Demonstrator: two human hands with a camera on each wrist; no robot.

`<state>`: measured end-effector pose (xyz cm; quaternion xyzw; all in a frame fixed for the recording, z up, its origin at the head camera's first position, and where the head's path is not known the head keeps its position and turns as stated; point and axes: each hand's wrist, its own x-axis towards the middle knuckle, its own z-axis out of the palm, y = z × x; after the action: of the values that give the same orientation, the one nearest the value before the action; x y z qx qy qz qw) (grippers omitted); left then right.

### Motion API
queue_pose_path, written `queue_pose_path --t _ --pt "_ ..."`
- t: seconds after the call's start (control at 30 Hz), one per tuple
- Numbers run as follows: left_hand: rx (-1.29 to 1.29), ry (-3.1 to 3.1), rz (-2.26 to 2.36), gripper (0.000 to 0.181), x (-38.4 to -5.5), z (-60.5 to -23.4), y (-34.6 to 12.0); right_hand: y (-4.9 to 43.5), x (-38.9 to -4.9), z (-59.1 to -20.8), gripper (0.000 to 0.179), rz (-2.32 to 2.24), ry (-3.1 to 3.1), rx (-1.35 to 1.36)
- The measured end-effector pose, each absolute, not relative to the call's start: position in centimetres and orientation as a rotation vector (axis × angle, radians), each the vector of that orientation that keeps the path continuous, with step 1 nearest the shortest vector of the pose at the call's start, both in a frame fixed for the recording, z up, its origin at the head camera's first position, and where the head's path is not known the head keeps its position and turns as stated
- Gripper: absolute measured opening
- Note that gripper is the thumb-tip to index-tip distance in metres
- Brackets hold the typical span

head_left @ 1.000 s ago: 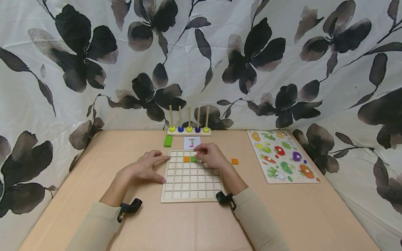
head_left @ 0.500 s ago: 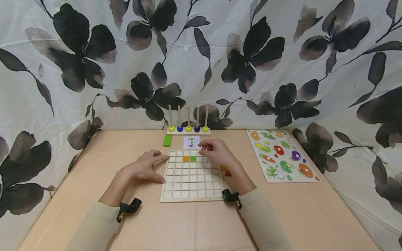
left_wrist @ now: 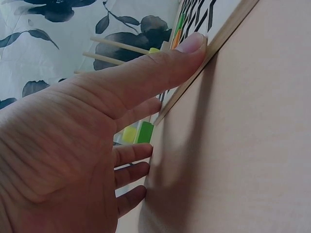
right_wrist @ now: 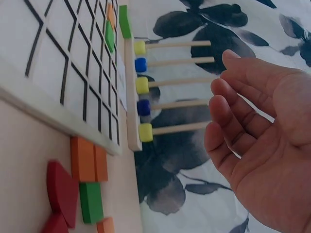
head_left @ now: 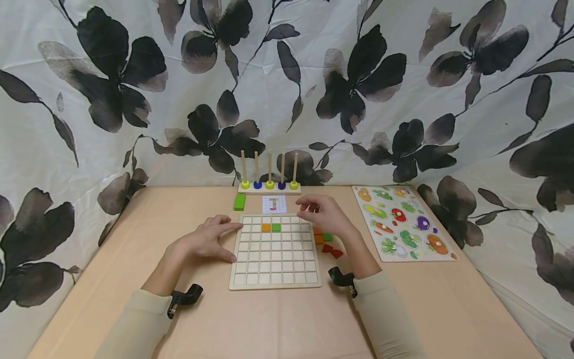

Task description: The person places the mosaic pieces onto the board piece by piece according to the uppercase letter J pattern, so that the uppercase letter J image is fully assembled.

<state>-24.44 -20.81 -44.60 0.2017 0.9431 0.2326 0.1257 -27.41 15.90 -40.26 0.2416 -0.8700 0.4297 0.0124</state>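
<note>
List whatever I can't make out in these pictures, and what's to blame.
Head view: fine details of the printed card, too small.
Right wrist view: the lowest orange block and lower red piece, both cut off by the bottom edge.
Head view: that orange block again, apparently behind the right hand.
Left wrist view: much of the peg rack, hidden by the left hand.

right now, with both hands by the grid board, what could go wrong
The left hand is at the edge of the grid board; a push might slide the board into the orange tiles close beside it. The right hand, holding nothing, hangs near those tiles, so a low reach could scatter them or the red pieces. The printed card lies just beyond the board and might get knocked askew.
</note>
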Motion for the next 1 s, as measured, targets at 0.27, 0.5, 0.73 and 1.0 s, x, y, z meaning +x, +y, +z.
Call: queue_pose_path --t 0.27,0.5,0.73,1.0 --pt "0.590 2.752 0.678 0.099 -24.4 -44.5 -20.8 17.7 -28.0 -40.0 0.026 1.378 -2.730 0.705" --pt "0.583 2.745 0.681 0.099 -24.5 -44.5 -20.8 18.8 -28.4 -40.6 0.024 1.369 -2.791 0.663" --pt "0.602 2.745 0.672 0.098 -24.5 -44.5 -20.8 20.2 -29.4 -42.4 0.029 1.413 -2.837 0.646" --pt "0.593 2.749 0.671 0.099 -24.5 -44.6 -20.9 20.9 -30.0 -43.6 0.028 1.371 -2.910 0.602"
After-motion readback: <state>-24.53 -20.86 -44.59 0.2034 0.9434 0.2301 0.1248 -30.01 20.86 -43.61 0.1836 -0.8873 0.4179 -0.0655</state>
